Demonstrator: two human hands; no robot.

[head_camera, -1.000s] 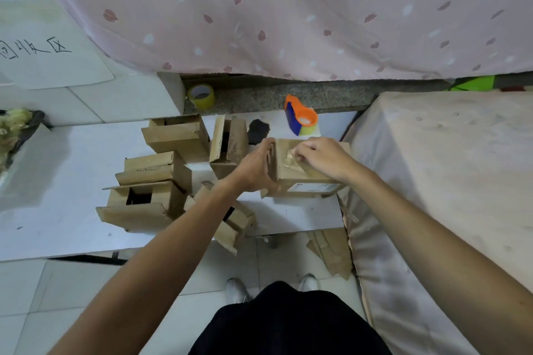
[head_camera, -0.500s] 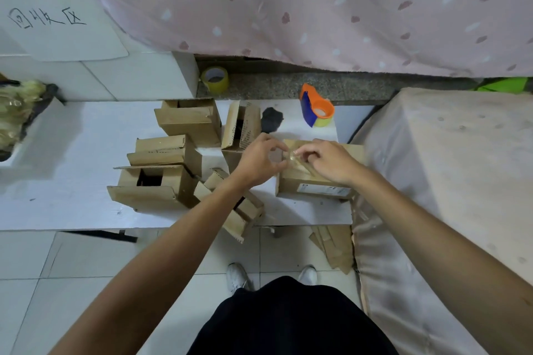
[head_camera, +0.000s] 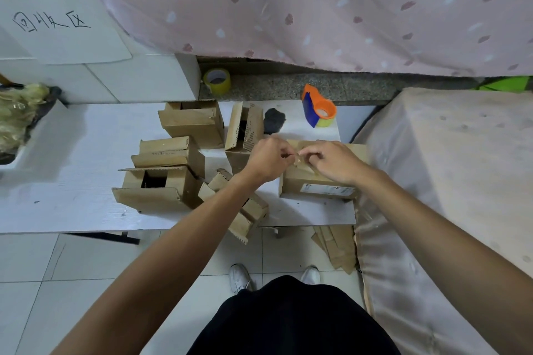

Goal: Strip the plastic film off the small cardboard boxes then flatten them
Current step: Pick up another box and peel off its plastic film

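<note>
White table [head_camera: 72,181], low over a tiled floor, with the work at its right end. Stood there closed: the box [head_camera: 314,184], printed label on its near side. Pinched a thin strip of film [head_camera: 298,154] just above the box top with the left hand [head_camera: 266,160], thumb against forefinger, other fingers curled in. Held the right hand [head_camera: 331,161] just beside it, fingers bent down onto the same strip; seemed to pinch its other end, though the film was clear and too small to be sure. Had both hands nearly touching over the box's far left corner, forearms reaching in from below.

Left of the box, crowded together on the table: open boxes [head_camera: 191,124], five of them, flaps loose, one tipped over the near edge under the left forearm. Behind the box, near the far edge: an orange and blue dispenser [head_camera: 318,109], with a dark smudge [head_camera: 274,121] just left of it. Past the table, on a speckled ledge: a yellowish tape roll [head_camera: 217,81].

Below the table's right end, on the floor: flat cardboard [head_camera: 337,248]. Near it, white shoes [head_camera: 239,278]. To the right, a pale covered surface [head_camera: 447,181] against the table. Hung across the back: a pink spotted cloth [head_camera: 288,8]. Far left, a white sheet with handwriting [head_camera: 57,23].
</note>
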